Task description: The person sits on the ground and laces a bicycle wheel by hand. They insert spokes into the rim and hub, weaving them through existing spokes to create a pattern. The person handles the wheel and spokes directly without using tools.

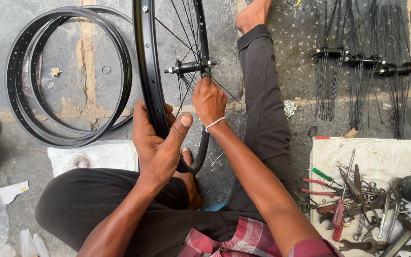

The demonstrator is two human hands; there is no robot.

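Wheel (149, 71) stands upright at centre frame, black rim edge-on to the camera, hub (189, 66) with its axle showing between the spokes (181, 28). Left hand (160, 143) is wrapped around the rim's lower arc, thumb up over the edge, firm grip. Right hand (209, 100) sits just below the hub, fingers pinched in among the spokes; I can't tell what they're pinching, too small. White band on that wrist.

I see the person seated on the stone floor (281, 47), dark trousers, one leg stretched toward the top of the frame, bare foot (252, 14) at the top edge.

Upper left: stack of bare black rims (24, 123) lying flat on the floor. Upper right: three hubs with loose spokes (367, 62) laid in a row. Lower right: white cloth (381, 152) carrying pliers, wrenches and screwdrivers (357, 204) in a heap. White bags along the left edge.
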